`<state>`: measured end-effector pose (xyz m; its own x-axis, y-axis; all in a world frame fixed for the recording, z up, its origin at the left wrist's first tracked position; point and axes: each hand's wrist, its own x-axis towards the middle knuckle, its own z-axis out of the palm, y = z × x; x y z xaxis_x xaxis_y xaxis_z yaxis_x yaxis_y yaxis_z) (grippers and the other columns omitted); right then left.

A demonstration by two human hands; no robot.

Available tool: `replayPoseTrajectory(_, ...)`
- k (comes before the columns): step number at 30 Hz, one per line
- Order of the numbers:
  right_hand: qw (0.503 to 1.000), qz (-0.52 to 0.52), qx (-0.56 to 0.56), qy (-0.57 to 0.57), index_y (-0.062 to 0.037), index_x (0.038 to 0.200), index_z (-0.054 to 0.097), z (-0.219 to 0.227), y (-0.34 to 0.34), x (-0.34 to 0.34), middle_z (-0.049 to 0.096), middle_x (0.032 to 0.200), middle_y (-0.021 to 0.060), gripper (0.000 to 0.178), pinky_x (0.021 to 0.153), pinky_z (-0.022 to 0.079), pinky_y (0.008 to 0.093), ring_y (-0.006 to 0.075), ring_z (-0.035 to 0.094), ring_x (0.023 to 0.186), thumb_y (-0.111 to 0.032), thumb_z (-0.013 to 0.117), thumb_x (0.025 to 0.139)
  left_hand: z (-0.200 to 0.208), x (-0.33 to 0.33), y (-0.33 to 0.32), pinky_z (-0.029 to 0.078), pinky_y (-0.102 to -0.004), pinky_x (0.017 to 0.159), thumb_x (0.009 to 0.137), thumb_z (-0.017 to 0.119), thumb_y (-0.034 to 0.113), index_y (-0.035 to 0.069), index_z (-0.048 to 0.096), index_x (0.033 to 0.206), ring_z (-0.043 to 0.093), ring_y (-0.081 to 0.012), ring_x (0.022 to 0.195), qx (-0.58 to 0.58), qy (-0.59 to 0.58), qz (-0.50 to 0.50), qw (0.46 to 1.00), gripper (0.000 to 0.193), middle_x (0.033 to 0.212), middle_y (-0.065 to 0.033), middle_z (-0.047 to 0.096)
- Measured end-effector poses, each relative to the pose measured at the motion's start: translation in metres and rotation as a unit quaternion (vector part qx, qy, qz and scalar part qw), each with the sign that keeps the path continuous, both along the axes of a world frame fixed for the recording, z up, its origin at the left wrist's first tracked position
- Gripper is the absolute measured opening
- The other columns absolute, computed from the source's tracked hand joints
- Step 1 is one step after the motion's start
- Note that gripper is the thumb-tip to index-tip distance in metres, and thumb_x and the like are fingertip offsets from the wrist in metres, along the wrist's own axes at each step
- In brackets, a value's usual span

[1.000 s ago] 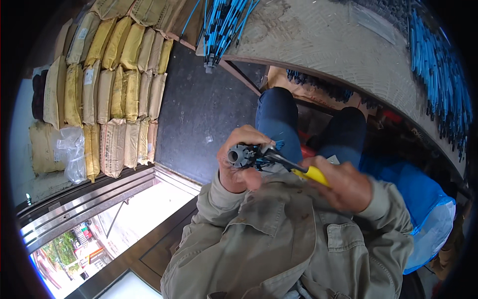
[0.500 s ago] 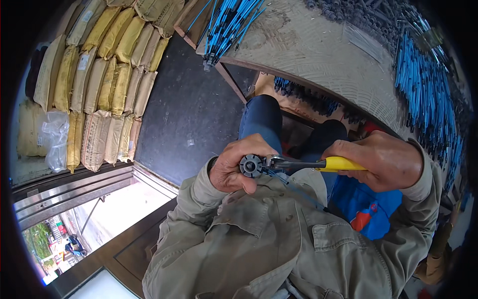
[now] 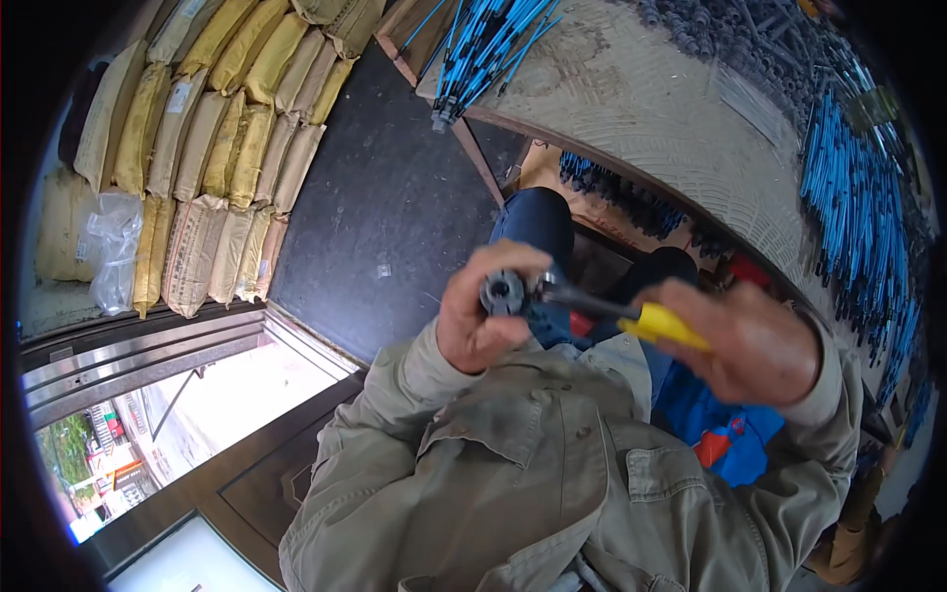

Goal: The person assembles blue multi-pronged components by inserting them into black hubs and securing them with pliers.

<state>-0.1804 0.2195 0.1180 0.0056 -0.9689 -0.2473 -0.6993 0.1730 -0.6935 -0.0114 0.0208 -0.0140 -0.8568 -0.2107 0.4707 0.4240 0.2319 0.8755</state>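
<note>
Yellow-handled pliers [image 3: 643, 321] are clamped in the right hand [image 3: 755, 340], which is closed around the grip and blurred. The left hand [image 3: 462, 316] is curled round a grey, notched cylindrical fitting [image 3: 501, 292], held in front of the khaki shirt [image 3: 508, 464] with its round opening facing the camera. The pliers' head lies just beside the fitting, to its right; whether the jaws grip anything cannot be told. Beyond the knees, a desk [image 3: 631, 113] carries a bundle of blue rods [image 3: 493, 54] at its left end and a larger heap of similar rods [image 3: 853, 202] at right. Stacked sacks [image 3: 187, 128] occupy the far left.
</note>
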Motion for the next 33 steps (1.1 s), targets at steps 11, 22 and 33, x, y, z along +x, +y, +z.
replayPoseTrajectory(11, 0.782, -0.348, -0.066, 0.513, -0.0056, 0.117, 0.052, -0.099, 0.052, -0.123, 0.061, 0.103, 0.0112, 0.043, 0.064, 0.051, 0.0343, 0.0287, 0.063, 0.077, -0.035, 0.057, 0.086, -0.01, 0.04, -0.118, 0.049, -0.0361, 0.073, 0.084, 0.036, 0.065, 0.007, 0.051, 0.107, 0.057, -0.0208, 0.079, 0.478, 0.139, 0.093, 0.862, 0.065, 0.079, -0.0038, 0.058)
replayPoseTrajectory(22, 0.93, -0.078, -0.339, 0.118, -0.0036, 0.128, 0.044, -0.12, -0.029, -0.001, 0.044, 0.131, 0.0167, 0.062, 0.104, 0.029, 0.0442, 0.0333, 0.041, 0.123, -0.032, 0.066, 0.077, -0.128, 0.007, -0.07, 0.041, -0.0353, 0.086, 0.084, 0.052, 0.056, 0.005, 0.052, 0.101, 0.049, -0.0167, 0.095, 0.711, 0.082, -0.037, 0.697, 0.053, 0.096, -0.0032, 0.055)
replayPoseTrajectory(33, 0.893, -0.027, -0.432, -0.127, -0.0057, 0.102, 0.056, -0.123, -0.068, 0.045, 0.059, 0.102, 0.0092, 0.033, 0.096, 0.039, 0.0455, 0.0282, 0.058, 0.101, -0.017, 0.066, 0.073, -0.14, -0.004, -0.022, 0.044, -0.0307, 0.082, 0.086, 0.052, 0.05, -0.001, 0.051, 0.101, 0.054, -0.0203, 0.089, 0.847, -0.11, -0.072, 0.515, 0.053, 0.09, -0.0085, 0.057)
